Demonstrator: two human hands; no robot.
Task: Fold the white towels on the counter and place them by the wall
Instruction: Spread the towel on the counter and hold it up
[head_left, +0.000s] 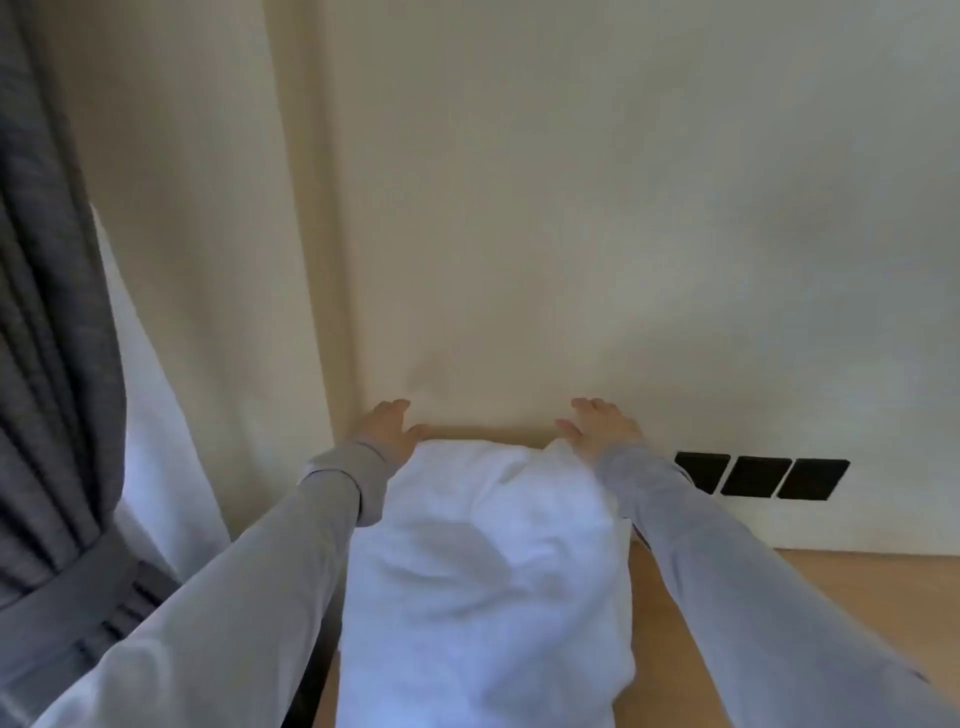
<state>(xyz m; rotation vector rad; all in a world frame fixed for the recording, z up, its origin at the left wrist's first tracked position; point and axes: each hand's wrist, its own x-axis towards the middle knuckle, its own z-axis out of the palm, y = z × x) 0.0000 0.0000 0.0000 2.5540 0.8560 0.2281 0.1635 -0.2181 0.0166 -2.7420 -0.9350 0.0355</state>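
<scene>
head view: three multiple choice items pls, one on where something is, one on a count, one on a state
1. Where does the white towel lie? A) on the counter B) on a chair C) on the floor
2. How many black wall plates show? A) one B) three C) five
3. How are the left hand and right hand? A) fists B) open, fingers spread C) gripping cups

Answers: 1 A, wood shows beside it; 2 B, three sit side by side on the wall; 3 B, both spread at the towel's far end.
</scene>
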